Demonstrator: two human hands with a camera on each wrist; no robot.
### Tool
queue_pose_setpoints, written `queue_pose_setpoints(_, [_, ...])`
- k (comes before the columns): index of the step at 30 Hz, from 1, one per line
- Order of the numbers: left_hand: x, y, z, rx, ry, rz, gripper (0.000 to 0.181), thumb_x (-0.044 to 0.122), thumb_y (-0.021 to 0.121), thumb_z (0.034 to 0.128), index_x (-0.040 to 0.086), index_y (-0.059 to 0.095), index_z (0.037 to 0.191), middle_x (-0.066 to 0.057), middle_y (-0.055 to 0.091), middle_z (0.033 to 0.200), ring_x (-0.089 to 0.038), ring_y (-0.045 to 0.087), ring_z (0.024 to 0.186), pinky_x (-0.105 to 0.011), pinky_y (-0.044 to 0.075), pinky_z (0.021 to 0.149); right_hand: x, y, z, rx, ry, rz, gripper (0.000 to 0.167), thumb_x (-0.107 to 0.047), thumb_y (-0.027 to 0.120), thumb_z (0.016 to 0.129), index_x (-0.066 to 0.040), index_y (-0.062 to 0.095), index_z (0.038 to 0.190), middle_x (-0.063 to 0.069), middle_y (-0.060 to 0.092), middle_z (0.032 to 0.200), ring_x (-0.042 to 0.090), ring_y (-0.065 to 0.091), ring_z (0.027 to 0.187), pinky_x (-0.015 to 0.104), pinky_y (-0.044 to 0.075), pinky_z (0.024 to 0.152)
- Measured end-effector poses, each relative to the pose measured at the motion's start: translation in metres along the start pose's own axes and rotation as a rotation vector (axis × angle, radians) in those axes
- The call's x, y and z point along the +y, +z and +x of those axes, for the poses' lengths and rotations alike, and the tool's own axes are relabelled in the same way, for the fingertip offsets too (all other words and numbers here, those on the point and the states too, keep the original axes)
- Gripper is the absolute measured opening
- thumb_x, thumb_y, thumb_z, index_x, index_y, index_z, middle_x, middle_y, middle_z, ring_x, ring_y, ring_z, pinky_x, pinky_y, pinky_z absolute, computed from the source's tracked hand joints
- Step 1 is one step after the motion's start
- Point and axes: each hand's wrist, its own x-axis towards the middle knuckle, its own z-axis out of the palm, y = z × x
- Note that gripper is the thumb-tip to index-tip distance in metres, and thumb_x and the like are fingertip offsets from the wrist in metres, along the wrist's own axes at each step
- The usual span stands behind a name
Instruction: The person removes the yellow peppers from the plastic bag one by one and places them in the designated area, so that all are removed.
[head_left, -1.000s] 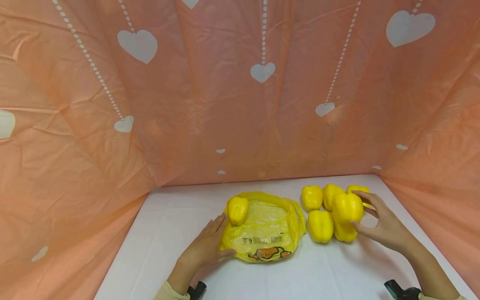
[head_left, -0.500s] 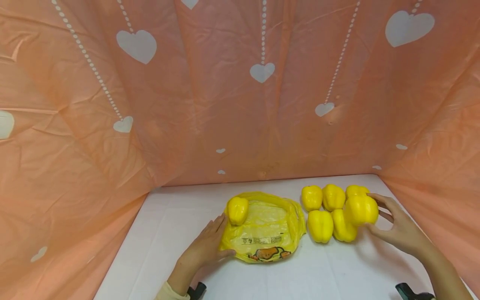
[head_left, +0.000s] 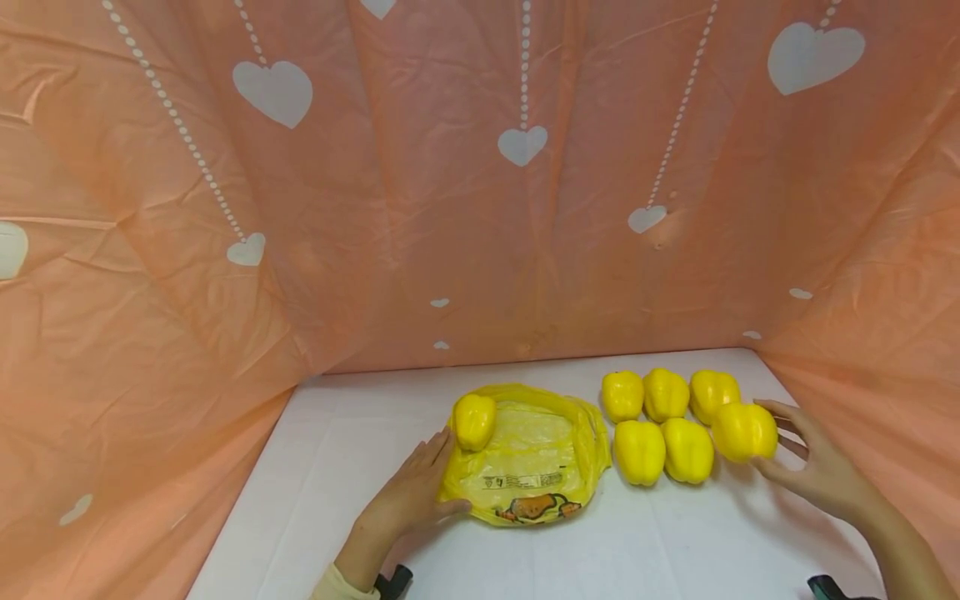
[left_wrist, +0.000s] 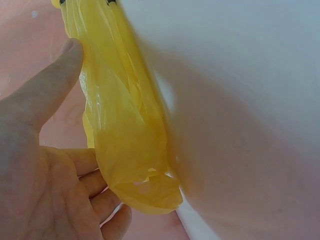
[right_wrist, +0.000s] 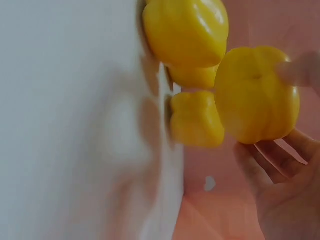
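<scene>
Between the thumb and fingers of my right hand, a yellow bell pepper is gripped just above the table, at the right end of a group of several more bell peppers. The right wrist view shows the held bell pepper off the white surface. My left hand rests against the left side of an open yellow plastic bag, its fingers mostly straight. In the left wrist view the thumb touches the bag and the fingertips are partly behind it. Another bell pepper lies inside the bag at its far left.
The white table is enclosed by a peach curtain with white hearts at the back and sides. The other bell peppers stand close together in two rows right of the bag. A dark wrist mount shows below the left hand.
My right hand has carried the held bell pepper right and slightly lower, from over the group to its right end. The left hand and the bag have stayed in place.
</scene>
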Motion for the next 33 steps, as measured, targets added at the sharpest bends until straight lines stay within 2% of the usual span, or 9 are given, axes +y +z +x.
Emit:
queue_pose_setpoints(8, [0.000, 0.000, -0.001, 0.009, 0.007, 0.014, 0.109, 0.049, 0.083, 0.0922, -0.009, 0.027, 0.165, -0.026, 0.022, 0.175, -0.039, 0.025, 0.162, -0.053, 0.020, 0.135, 0.013, 0.002, -0.006, -0.014, -0.016, 0.039, 0.082, 0.013, 0.085, 0.080, 0.011, 0.041, 0.149, -0.035, 0.041, 0.141, -0.023, 0.040, 0.122, -0.007, 0.038, 0.095])
queue_pose_setpoints(12, [0.000, 0.000, 0.000, 0.005, 0.001, 0.022, 0.109, 0.050, 0.083, 0.0925, -0.008, 0.027, 0.166, -0.025, 0.022, 0.175, -0.038, 0.025, 0.162, -0.053, 0.020, 0.135, 0.019, 0.004, -0.009, -0.035, 0.016, 0.032, 0.081, 0.009, 0.085, 0.083, 0.009, 0.041, 0.151, -0.038, 0.039, 0.139, -0.027, 0.039, 0.119, -0.007, 0.038, 0.093])
queue_pose_setpoints(17, [-0.001, 0.001, 0.001, -0.004, -0.002, 0.018, 0.109, 0.051, 0.082, 0.0924, -0.008, 0.027, 0.166, -0.025, 0.022, 0.176, -0.038, 0.025, 0.163, -0.053, 0.020, 0.135, 0.026, 0.006, -0.012, -0.054, 0.022, 0.042, 0.080, 0.009, 0.085, 0.083, 0.011, 0.040, 0.150, -0.039, 0.038, 0.138, -0.029, 0.038, 0.119, -0.006, 0.038, 0.094])
queue_pose_setpoints(26, [-0.002, 0.003, 0.002, -0.006, -0.003, 0.022, 0.108, 0.050, 0.082, 0.0932, -0.007, 0.027, 0.166, -0.024, 0.021, 0.176, -0.038, 0.024, 0.163, -0.053, 0.020, 0.135, 0.035, 0.009, -0.016, -0.109, 0.072, 0.039, 0.077, 0.003, 0.083, 0.088, 0.009, 0.039, 0.151, -0.043, 0.035, 0.137, -0.031, 0.034, 0.117, -0.006, 0.037, 0.092])
queue_pose_setpoints(33, [-0.001, 0.002, 0.001, -0.006, -0.001, 0.018, 0.109, 0.051, 0.082, 0.0928, -0.008, 0.027, 0.166, -0.025, 0.021, 0.176, -0.038, 0.024, 0.163, -0.053, 0.021, 0.134, 0.036, 0.009, -0.016, -0.158, 0.149, 0.026, 0.076, -0.007, 0.081, 0.094, 0.007, 0.036, 0.154, -0.045, 0.031, 0.134, -0.032, 0.030, 0.114, -0.005, 0.036, 0.090])
